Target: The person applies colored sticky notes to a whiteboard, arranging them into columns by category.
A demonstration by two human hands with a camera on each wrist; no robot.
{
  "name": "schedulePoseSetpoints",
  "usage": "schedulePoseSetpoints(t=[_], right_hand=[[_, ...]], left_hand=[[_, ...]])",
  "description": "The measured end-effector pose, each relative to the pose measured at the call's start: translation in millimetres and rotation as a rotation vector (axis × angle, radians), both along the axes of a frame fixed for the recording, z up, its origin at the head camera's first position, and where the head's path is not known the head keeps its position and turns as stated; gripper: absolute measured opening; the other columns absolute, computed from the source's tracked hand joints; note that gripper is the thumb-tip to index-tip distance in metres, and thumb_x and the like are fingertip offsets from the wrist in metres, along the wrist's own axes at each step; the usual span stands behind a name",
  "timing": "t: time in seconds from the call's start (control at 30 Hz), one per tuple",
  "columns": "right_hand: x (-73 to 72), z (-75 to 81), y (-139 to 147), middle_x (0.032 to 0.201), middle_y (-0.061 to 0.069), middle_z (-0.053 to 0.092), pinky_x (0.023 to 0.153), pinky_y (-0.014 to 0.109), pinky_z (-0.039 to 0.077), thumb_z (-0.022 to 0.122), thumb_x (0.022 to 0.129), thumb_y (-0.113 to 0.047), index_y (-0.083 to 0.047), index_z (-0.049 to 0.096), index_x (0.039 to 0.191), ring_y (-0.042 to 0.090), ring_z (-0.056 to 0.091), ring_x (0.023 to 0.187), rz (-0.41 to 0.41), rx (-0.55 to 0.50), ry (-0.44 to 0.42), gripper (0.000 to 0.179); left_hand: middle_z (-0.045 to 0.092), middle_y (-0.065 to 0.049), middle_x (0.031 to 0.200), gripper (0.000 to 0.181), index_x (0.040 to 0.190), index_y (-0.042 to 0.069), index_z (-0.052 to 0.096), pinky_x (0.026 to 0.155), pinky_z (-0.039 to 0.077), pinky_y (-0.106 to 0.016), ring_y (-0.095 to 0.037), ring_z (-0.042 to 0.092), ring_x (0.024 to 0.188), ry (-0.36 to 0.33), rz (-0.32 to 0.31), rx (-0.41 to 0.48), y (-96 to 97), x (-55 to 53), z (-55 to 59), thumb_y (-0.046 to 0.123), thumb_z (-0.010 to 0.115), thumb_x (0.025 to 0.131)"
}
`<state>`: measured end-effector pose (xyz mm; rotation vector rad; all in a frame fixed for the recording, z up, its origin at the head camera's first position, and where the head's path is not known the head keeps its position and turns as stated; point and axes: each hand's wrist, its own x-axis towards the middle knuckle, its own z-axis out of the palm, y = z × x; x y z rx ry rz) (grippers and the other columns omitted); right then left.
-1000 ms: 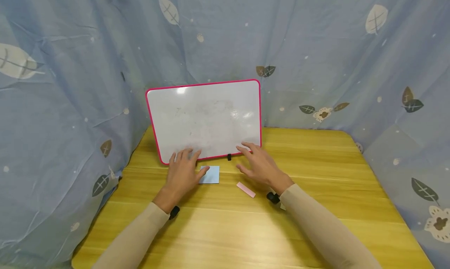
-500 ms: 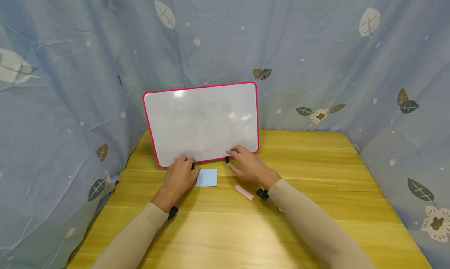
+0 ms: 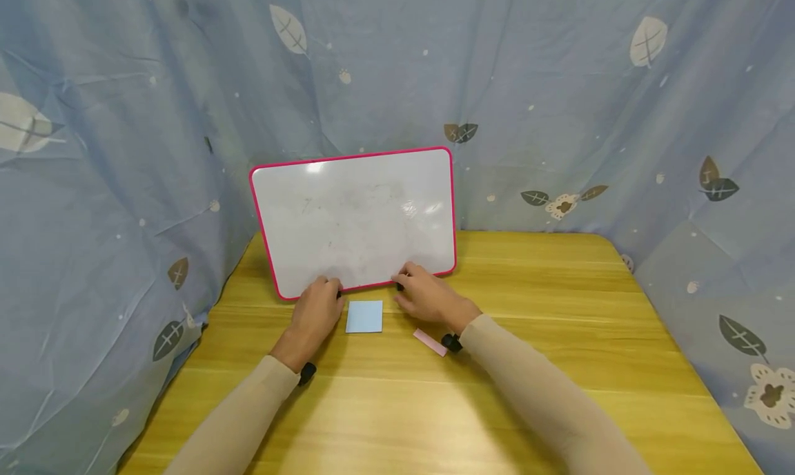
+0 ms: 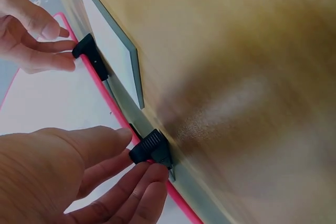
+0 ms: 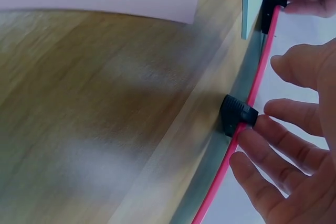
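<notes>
A whiteboard [image 3: 354, 219] with a pink-red rim leans upright at the back of the table, with two black plastic feet on its bottom edge. My left hand [image 3: 315, 309] is at the left foot [image 4: 152, 146], pinching it between thumb and fingers. At the right foot [image 5: 237, 115], fingertips of my right hand [image 3: 428, 297] touch the foot, while the thumb [image 5: 294, 66] stands apart from it. Between my hands lies a light blue square pad [image 3: 364, 317], its thick edge showing in the left wrist view. A pink strip [image 3: 430, 342] lies close to my right wrist.
The wooden table [image 3: 397, 406] stretches in front of and to the right of the board. A blue curtain [image 3: 577, 102] with a leaf print hangs behind and on both sides. Black wrist cameras are strapped under both wrists.
Both hands have come down to the board's bottom edge, the right also moving left. The left fingers have closed around the left foot, and the right fingers have reached the right foot.
</notes>
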<state>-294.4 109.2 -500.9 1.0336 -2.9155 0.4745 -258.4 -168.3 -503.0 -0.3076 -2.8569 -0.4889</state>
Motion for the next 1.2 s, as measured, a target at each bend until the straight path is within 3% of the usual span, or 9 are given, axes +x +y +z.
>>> schedulePoseSetpoints(t=[0.67, 1.2], right_hand=[[-1.8, -3.8, -3, 0.138, 0.020, 0.068, 0.107, 0.041, 0.065, 0.072, 0.116, -0.012, 0.008, 0.075, 0.145, 0.029, 0.073, 0.117, 0.031, -0.115, -0.017, 0.035], [-1.9, -2.2, 2, 0.137, 0.022, 0.069, 0.108, 0.044, 0.066, 0.071, 0.116, -0.010, 0.008, 0.078, 0.142, 0.033, 0.075, 0.120, 0.025, -0.100, 0.008, 0.032]], left_hand=[[0.076, -0.017, 0.095, 0.006, 0.099, -0.004, 0.083, 0.080, 0.070, -0.048, -0.037, 0.080, 0.090, -0.017, 0.023, -0.041, 3.8, -9.0, 5.3, -0.002, 0.082, 0.104], [0.076, -0.015, 0.090, 0.011, 0.094, -0.002, 0.083, 0.077, 0.070, -0.042, -0.031, 0.078, 0.086, -0.016, 0.006, -0.052, 12.2, -10.8, 6.7, -0.005, 0.081, 0.104]])
